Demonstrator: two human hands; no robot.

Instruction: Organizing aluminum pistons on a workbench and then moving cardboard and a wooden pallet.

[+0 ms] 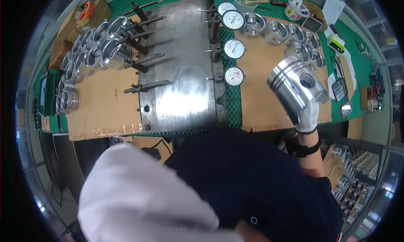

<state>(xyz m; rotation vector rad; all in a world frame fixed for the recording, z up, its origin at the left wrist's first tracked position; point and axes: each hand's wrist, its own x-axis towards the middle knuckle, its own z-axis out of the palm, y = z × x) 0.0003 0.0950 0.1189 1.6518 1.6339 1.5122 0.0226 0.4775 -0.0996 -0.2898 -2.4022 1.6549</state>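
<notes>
My right hand (pixel 309 117) grasps one piston (pixel 287 89), unplaced; other pistons (pixel 275 37) stand left and right. I can't tell which are done, nor whether my blurred left hand (pixel 136 191) grips.

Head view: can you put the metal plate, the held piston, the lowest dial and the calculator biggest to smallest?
1. Metal plate
2. Held piston, likely enlarged by nearness
3. Lowest dial and calculator: too alike to rank

Counting up now: five round, white-faced dial gauges (pixel 234 48), one broad grey steel plate (pixel 189 74), one shiny silver cylindrical metal piston (pixel 290 88) held aloft, at least six more silver pistons (pixel 275 38) at right, the left-side cluster (pixel 121 53) overlapping too much to tally!
</notes>
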